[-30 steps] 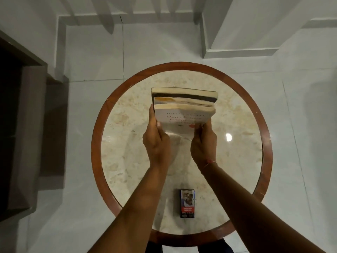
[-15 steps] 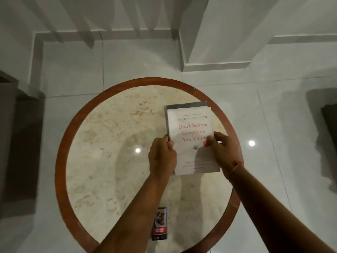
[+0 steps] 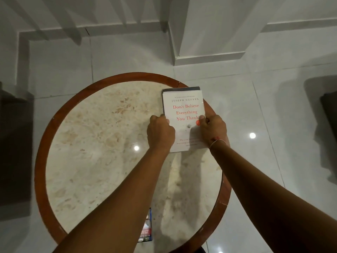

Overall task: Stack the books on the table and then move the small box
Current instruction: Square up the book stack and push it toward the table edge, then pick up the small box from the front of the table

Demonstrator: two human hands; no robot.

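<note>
A round table (image 3: 76,179) with a pale marble top and a red-brown wooden rim stands on a grey tiled floor (image 3: 127,57). On the far right part of the top lies a stack of books (image 3: 184,110), flat, its right side reaching over the rim. The top book is white with red title lettering, which reads "Don't Believe Everything You Think"; beneath it a dark cover edge shows along the far and left sides (how many books lie under it I cannot tell).

The left hand (image 3: 160,132) is curled against the stack's left edge, fingers bent down along the side and knuckles up. The right hand (image 3: 213,130) is clamped on the right edge, its thumb pressing on the white cover just beside the last word of the title; the thumbnail is painted orange-red. A thin band and a red thread circle the right wrist. Both hands thus grip the stack from opposite sides while it rests on the table.

The small box (image 3: 146,229) lies near the table's near edge, well apart from the books, and is mostly hidden under the left forearm; only a narrow strip with blue and red print shows. Spots of light reflect off the marble and the floor.
</note>
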